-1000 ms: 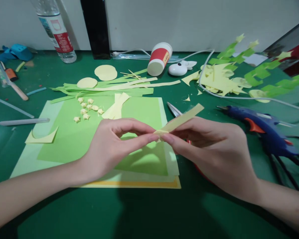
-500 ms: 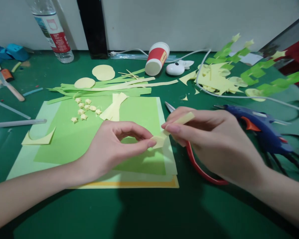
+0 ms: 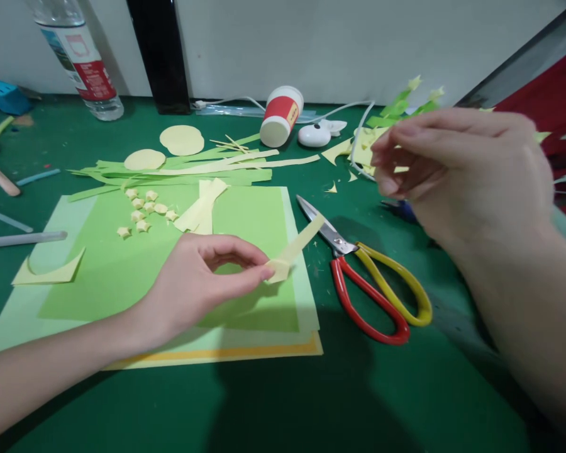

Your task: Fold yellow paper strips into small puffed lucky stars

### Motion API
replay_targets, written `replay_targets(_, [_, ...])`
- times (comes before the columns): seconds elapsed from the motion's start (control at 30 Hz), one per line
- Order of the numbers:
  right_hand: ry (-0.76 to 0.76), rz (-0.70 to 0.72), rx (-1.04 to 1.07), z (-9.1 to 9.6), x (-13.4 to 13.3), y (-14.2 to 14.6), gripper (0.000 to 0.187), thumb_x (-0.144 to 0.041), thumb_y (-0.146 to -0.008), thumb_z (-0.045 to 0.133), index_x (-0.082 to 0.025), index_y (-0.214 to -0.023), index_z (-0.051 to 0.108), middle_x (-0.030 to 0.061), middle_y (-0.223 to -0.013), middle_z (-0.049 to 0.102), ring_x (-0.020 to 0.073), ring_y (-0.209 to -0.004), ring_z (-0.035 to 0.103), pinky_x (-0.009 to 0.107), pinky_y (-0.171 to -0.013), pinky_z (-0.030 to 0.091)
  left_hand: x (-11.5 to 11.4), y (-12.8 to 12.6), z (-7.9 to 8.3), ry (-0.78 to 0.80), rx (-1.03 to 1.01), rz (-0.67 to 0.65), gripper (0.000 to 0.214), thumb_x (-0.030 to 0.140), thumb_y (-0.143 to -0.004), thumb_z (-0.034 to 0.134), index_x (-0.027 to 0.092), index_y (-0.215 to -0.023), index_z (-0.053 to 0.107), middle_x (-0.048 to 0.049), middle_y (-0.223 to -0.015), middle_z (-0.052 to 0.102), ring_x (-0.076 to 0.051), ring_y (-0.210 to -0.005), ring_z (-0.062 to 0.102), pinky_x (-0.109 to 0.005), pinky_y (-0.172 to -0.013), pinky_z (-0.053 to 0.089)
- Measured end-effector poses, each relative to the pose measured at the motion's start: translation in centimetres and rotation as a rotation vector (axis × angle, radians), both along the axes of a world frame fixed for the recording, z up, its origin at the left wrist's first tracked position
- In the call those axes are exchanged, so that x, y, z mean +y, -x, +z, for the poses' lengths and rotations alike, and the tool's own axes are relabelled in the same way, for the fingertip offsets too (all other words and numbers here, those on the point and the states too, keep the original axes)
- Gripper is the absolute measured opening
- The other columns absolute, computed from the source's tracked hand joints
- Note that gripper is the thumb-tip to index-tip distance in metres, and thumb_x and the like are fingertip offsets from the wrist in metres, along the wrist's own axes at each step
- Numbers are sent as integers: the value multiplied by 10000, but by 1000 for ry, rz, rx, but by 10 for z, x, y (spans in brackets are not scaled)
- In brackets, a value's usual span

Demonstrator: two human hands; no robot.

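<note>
In the head view my left hand point(image 3: 212, 280) pinches the folded, knot-like end of a pale yellow paper strip point(image 3: 299, 245) between thumb and fingertips. The strip's free tail points up and right, over the blades of a pair of scissors point(image 3: 342, 242) with one red and one yellow handle. My right hand point(image 3: 446, 160) is raised at the right, fingers loosely curled and apart, with nothing visible in it. Below my left hand lie stacked green paper sheets point(image 3: 122, 277). Several small folded paper stars point(image 3: 143, 226) and crossed pale yellow strips point(image 3: 202, 204) rest on them.
Green and yellow strips point(image 3: 179, 168) lie behind the sheets, beside paper circles point(image 3: 182, 139). A tipped paper cup point(image 3: 282, 116), a white rounded gadget point(image 3: 315, 134) with a cable, and a water bottle point(image 3: 82, 66) stand along the wall. My right hand partly hides yellow scraps point(image 3: 368, 141) and a blue tool.
My right hand has let go of the strip and moved up and right, uncovering the scissors. My left hand still pinches the folded end. The view has shifted slightly right.
</note>
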State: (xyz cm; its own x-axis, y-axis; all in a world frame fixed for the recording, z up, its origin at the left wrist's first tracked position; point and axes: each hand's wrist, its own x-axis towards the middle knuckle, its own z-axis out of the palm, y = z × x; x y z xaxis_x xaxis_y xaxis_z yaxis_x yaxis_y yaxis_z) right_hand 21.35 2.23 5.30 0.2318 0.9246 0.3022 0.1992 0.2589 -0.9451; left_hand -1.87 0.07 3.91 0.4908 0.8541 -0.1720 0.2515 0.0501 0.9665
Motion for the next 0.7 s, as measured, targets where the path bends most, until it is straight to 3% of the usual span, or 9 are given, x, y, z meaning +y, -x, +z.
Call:
replay_targets(0.17, [68, -99, -385, -1, 12, -21, 341, -185, -780, 500, -166, -440, 475, -42, -384, 406, 31, -381, 379, 249, -403, 257, 2, -3, -1, 0, 30, 11, 55, 231, -667, 676, 178, -652, 670, 23, -637, 668, -64, -573, 586, -108, -533, 466])
replay_targets(0.3, [115, -198, -597, -8, 22, -32, 413, -147, -689, 593, -170, -325, 398, -57, -317, 277, 21, -369, 230, 278, -429, 205, 3, -3, -3, 2, 30, 7, 63, 244, -662, 680, 182, -657, 671, 11, -638, 673, -85, -563, 597, -137, -529, 479])
replay_targets(0.4, [132, -222, -695, -13, 29, -35, 140, -80, -554, 680, -165, -486, 591, -23, -471, 513, 51, -438, 374, 283, -499, 279, 4, -2, -2, 9, 26, 18, 55, 233, -663, 680, 181, -654, 664, 10, -640, 677, -91, -563, 607, -138, -526, 484])
replay_targets(0.5, [159, -123, -728, -13, 25, -27, 75, -106, -605, 644, -149, -661, 671, 47, -758, 639, 83, -527, 474, 298, -566, 340, 3, -2, -2, 30, -8, 34, 46, 222, -665, 682, 183, -657, 659, 16, -654, 682, -90, -578, 619, -134, -542, 491])
replay_targets(0.6, [207, 64, -696, -6, 10, -7, 90, -206, -675, 619, -146, -678, 686, 45, -682, 637, 98, -534, 503, 277, -541, 373, 2, -1, -3, 50, -86, 61, 40, 212, -664, 689, 195, -675, 655, 32, -685, 688, -81, -609, 629, -125, -570, 497])
replay_targets(0.7, [275, 346, -586, 2, -9, 16, 152, -306, -711, 599, -185, -723, 690, 1, -601, 626, 92, -477, 512, 222, -440, 396, -1, 1, -4, 50, -147, 80, 48, 198, -667, 691, 210, -693, 653, 55, -698, 685, -58, -626, 625, -101, -587, 489])
